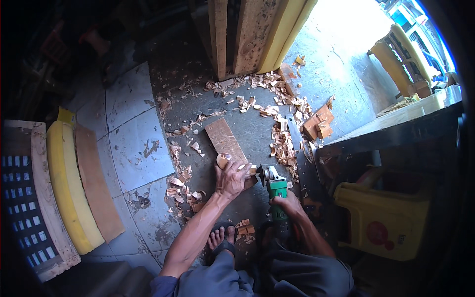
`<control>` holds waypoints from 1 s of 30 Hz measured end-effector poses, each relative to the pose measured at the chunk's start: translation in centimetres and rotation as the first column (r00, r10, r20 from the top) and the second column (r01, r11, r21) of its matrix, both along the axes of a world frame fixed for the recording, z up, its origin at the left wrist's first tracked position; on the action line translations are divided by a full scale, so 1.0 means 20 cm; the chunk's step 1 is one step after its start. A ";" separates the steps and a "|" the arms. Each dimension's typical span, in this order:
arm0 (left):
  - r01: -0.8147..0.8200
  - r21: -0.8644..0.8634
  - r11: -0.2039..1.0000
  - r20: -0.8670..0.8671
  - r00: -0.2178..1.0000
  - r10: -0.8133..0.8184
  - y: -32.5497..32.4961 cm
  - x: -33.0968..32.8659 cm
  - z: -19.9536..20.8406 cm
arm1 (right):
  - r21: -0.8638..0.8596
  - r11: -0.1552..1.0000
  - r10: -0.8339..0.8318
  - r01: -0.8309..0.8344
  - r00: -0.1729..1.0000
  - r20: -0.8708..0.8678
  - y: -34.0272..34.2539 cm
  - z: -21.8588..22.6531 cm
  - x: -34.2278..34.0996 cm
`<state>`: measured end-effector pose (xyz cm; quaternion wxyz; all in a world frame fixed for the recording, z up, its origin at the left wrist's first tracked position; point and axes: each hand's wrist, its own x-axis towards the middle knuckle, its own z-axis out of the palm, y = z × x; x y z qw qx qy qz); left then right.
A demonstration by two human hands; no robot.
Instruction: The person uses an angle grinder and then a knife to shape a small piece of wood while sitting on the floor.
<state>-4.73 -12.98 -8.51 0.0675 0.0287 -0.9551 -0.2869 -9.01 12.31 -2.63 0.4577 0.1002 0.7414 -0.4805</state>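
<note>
My left hand [231, 180] is closed around a small pale piece of wood [223, 159] with a rounded end, keeping it against a flat wooden board [223, 137] on the floor. My right hand [291, 204] is wrapped around the body of a green angle grinder [277, 190] with a silver head. Its dark disc [261, 175] is right at the end of the wood piece, beside my left fingers. Whether the disc touches the wood, or is spinning, I cannot tell. Part of the wood is hidden by my fingers.
Wood shavings [284, 148] litter the floor around the board. A chunk of wood [319, 123] lies to the right. Yellow foam padding [74, 188] and a slatted frame [39, 198] stand left. A yellow plastic container [378, 220] is at right, and my sandalled foot [222, 238] is close below.
</note>
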 end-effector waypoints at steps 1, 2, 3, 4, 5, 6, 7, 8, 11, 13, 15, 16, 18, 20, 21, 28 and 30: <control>0.003 0.000 1.000 -0.003 1.000 -0.003 0.00 0.00 0.00 | -0.001 1.000 -0.008 0.008 1.000 0.000 0.01 -0.01 0.01; 0.003 -0.001 1.000 -0.006 1.000 -0.003 0.00 0.00 0.00 | -0.003 1.000 -0.012 0.012 1.000 -0.001 0.01 -0.02 0.01; 0.003 -0.002 1.000 -0.010 1.000 -0.003 0.00 0.00 0.00 | -0.004 1.000 -0.009 0.009 1.000 -0.011 0.01 -0.02 0.03; 0.005 -0.006 1.000 -0.016 1.000 -0.005 0.00 0.00 0.00 | -0.004 1.000 -0.005 0.005 1.000 -0.021 0.02 -0.01 0.04; 0.007 -0.012 1.000 -0.021 1.000 -0.007 0.00 0.00 0.00 | -0.005 1.000 -0.001 0.001 1.000 -0.029 0.01 0.00 0.04; 0.010 -0.019 1.000 -0.026 1.000 -0.010 0.00 0.00 -0.01 | 0.005 1.000 0.004 -0.003 0.999 -0.042 0.00 0.02 0.04; 0.007 -0.018 1.000 -0.022 1.000 -0.008 -0.01 0.00 -0.02 | 0.014 1.000 0.009 -0.008 0.998 -0.054 -0.01 0.04 0.03; 0.008 -0.013 1.000 -0.015 1.000 -0.008 -0.01 0.00 -0.02 | 0.028 1.000 0.011 -0.009 0.998 -0.063 -0.02 0.06 0.02; 0.013 -0.015 1.000 0.011 1.000 -0.013 -0.01 0.00 -0.02 | 0.042 0.999 -0.031 0.031 1.000 0.002 -0.04 0.07 0.01; 0.015 -0.005 1.000 0.017 1.000 -0.015 -0.01 0.00 -0.04 | 0.036 0.999 -0.032 0.031 0.999 0.033 -0.04 0.08 0.01; 0.013 0.021 1.000 0.011 1.000 -0.013 -0.01 -0.01 -0.05 | 0.016 1.000 -0.025 0.024 0.999 0.034 -0.02 0.06 0.02; 0.014 0.014 1.000 0.001 1.000 -0.014 0.00 0.00 -0.06 | 0.001 1.000 -0.018 0.018 1.000 0.022 0.02 0.01 0.04; 0.015 -0.002 1.000 -0.009 1.000 -0.015 0.00 0.01 -0.05 | -0.008 1.000 -0.014 0.015 1.000 0.025 0.00 0.05 0.05; 0.014 0.040 0.999 0.033 0.999 -0.016 -0.01 -0.01 -0.05 | -0.027 0.999 -0.033 0.033 0.999 0.006 -0.03 0.10 0.03; 0.016 0.064 0.998 0.057 0.998 -0.020 -0.01 -0.01 -0.04 | -0.033 0.998 -0.045 0.045 0.999 -0.001 -0.03 0.12 0.02; -0.009 -0.052 0.999 -0.035 0.999 0.007 0.00 -0.01 -0.04 | 0.032 0.994 0.106 -0.105 0.994 -0.023 0.04 0.00 0.00; 0.002 -0.080 0.997 -0.029 1.000 -0.005 0.01 -0.01 -0.01 | 0.023 0.997 0.077 -0.076 0.996 -0.034 0.06 -0.02 0.04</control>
